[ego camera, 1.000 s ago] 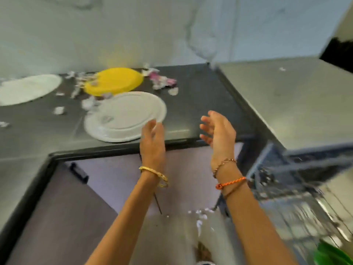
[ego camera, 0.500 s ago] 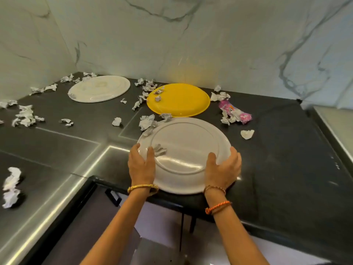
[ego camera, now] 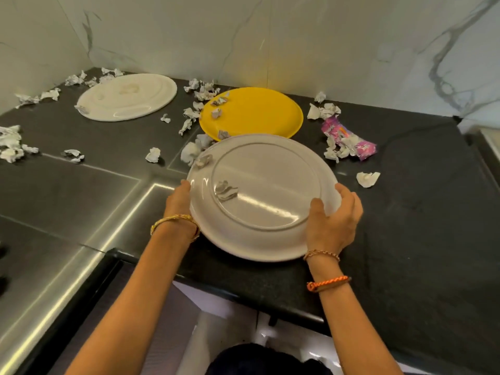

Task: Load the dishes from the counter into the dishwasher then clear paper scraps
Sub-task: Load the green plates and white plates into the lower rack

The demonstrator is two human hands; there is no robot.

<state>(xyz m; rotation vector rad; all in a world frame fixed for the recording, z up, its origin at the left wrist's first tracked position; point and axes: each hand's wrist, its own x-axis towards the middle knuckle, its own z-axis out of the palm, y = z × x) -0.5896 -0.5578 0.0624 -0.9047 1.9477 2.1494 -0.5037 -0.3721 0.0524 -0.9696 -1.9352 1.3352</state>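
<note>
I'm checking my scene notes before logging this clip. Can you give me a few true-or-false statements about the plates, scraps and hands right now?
1. Both hands hold the near white plate by its rim. True: left hand, right hand.
2. The yellow plate is bare. False: paper scraps lie on it.
3. A pink wrapper lies right of the yellow plate. True.
4. The far white plate is stacked on the yellow one. False: they lie apart on the counter.
5. A scrap sits on the held plate. True.

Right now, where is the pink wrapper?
In the head view, the pink wrapper lies on the black counter, right of the yellow plate, among paper scraps.
</note>
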